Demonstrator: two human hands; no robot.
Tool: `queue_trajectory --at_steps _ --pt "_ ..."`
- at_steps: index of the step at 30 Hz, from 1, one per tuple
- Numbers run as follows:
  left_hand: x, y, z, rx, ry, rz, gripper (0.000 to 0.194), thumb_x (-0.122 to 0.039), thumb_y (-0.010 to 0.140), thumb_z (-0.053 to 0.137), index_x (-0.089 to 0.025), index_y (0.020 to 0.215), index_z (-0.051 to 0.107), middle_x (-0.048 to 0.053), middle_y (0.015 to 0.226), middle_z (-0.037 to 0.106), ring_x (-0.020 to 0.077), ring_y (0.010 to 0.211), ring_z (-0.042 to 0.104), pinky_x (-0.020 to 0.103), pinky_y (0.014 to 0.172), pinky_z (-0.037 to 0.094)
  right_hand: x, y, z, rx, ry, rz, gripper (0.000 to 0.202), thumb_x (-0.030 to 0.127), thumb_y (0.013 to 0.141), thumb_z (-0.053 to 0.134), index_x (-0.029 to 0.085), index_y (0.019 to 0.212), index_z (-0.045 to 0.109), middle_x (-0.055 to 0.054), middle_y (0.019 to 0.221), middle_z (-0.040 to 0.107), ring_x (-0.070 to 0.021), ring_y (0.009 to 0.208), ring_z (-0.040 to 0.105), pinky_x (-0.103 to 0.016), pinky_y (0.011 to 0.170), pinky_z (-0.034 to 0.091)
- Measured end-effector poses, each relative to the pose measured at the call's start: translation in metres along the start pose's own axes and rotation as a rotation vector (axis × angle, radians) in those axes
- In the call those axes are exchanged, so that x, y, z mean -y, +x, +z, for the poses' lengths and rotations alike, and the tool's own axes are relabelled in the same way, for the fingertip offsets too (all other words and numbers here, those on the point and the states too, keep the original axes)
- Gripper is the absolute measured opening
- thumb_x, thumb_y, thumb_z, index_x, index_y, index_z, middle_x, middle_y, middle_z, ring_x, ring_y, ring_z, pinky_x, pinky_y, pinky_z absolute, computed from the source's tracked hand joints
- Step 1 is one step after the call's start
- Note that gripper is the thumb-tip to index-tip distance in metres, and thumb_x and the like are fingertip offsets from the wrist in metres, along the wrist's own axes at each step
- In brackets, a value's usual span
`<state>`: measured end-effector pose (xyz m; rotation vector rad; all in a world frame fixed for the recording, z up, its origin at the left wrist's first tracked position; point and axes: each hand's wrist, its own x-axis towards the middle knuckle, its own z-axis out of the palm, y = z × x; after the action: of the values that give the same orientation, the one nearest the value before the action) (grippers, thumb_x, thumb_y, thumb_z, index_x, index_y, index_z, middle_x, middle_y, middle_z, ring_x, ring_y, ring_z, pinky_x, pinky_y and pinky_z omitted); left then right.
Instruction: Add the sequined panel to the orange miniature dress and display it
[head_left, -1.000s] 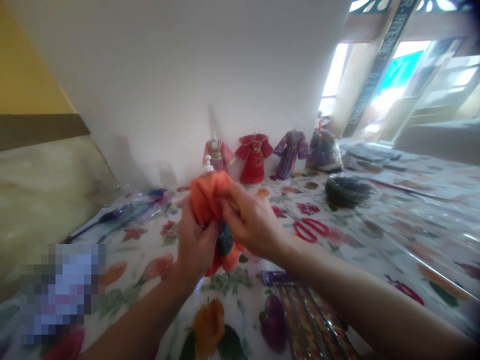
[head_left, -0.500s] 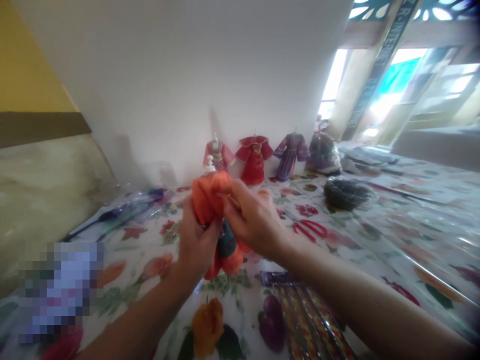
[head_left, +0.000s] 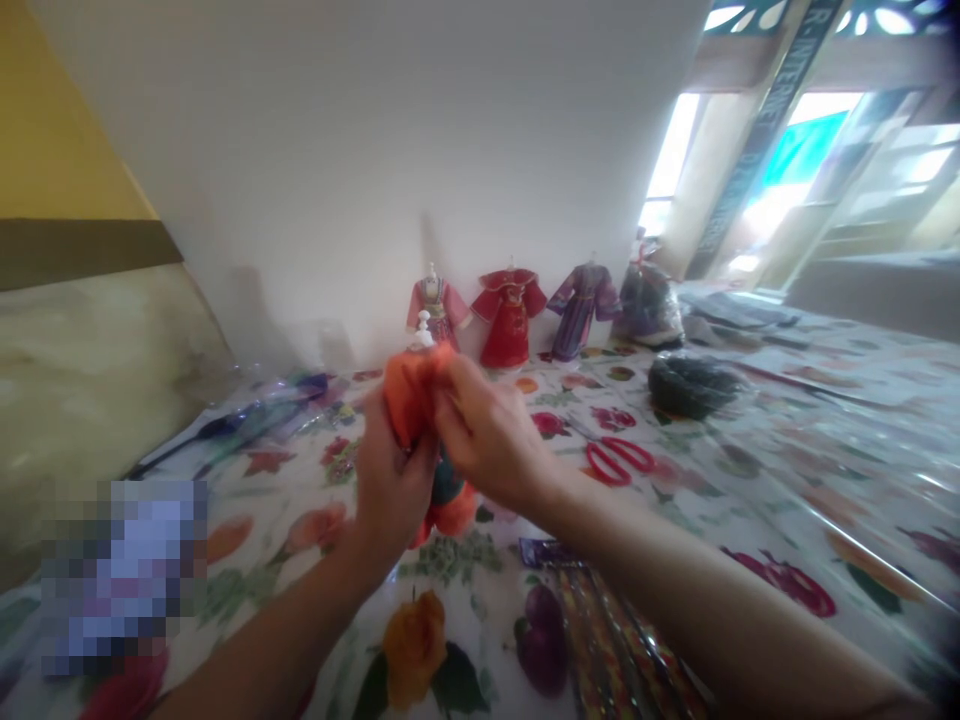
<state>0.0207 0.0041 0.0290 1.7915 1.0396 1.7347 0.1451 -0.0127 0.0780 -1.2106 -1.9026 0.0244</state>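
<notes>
Head view: slightly blurred
Left hand (head_left: 394, 490): clasping orange cloth (head_left: 403, 398)
Right hand (head_left: 499, 435): pinching its folds, fingertips hidden
Red-handled scissors (head_left: 619, 458): blades hard to make out

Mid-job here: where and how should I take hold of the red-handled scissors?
I'd grip both loops of the scissors where they meet, coming from above. They lie flat, loops towards the person, blades pointing away; the right forearm crosses on the near side, so avoid a low approach there.
</notes>
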Motion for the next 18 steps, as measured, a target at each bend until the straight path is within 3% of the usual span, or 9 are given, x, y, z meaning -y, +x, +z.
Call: queue_trajectory --at_steps 4,8,12,18 --pt "0.001 0.003 0.000 0.006 -0.051 -0.059 0.026 -0.014 0.081 0.065 -0.020 0.102 0.051 -0.003 0.086 0.051 0.0130 0.075 0.051 0.024 0.066 0.041 -0.003 0.001 0.000 0.035 -0.044 0.015 0.010 0.020 0.092 0.038 0.019 0.095 0.048 0.002 0.068 0.051 -0.0126 0.055 0.043 -0.026 0.053 0.027" --pt "0.008 0.007 -0.001 0.034 -0.125 -0.107 0.028 -0.021 0.082 0.068 -0.021 0.104 0.051 -0.002 0.089 0.053 0.0141 0.077 0.053 0.025 0.068 0.043 -0.005 -0.004 -0.007 -0.008 -0.031 0.001 0.011 0.024 0.095 0.043 0.019 0.091 0.052 0.005 0.062 0.049 -0.0100 0.050 0.040 -0.026 0.054 0.028" --pt "0.012 0.008 -0.002 0.021 -0.130 -0.120 0.032 -0.024 0.080 0.071 -0.021 0.104 0.050 -0.001 0.091 0.055 0.0151 0.079 0.053 0.027 0.072 0.045 -0.001 -0.014 -0.011 -0.057 -0.021 -0.075 0.012 0.024 0.096 0.046 0.017 0.094 0.056 0.002 0.066 0.057 -0.0104 0.055 0.048 -0.025 0.056 0.033" --pt "0.004 0.006 -0.002 0.022 -0.117 -0.133 0.028 -0.025 0.080 0.072 -0.021 0.098 0.050 -0.003 0.085 0.053 0.0134 0.074 0.052 0.025 0.067 0.042 0.000 -0.016 -0.005 0.034 -0.019 -0.113 0.017 0.021 0.097 0.040 0.014 0.095 0.056 0.002 0.065 0.052 -0.0106 0.054 0.048 -0.025 0.053 0.033"
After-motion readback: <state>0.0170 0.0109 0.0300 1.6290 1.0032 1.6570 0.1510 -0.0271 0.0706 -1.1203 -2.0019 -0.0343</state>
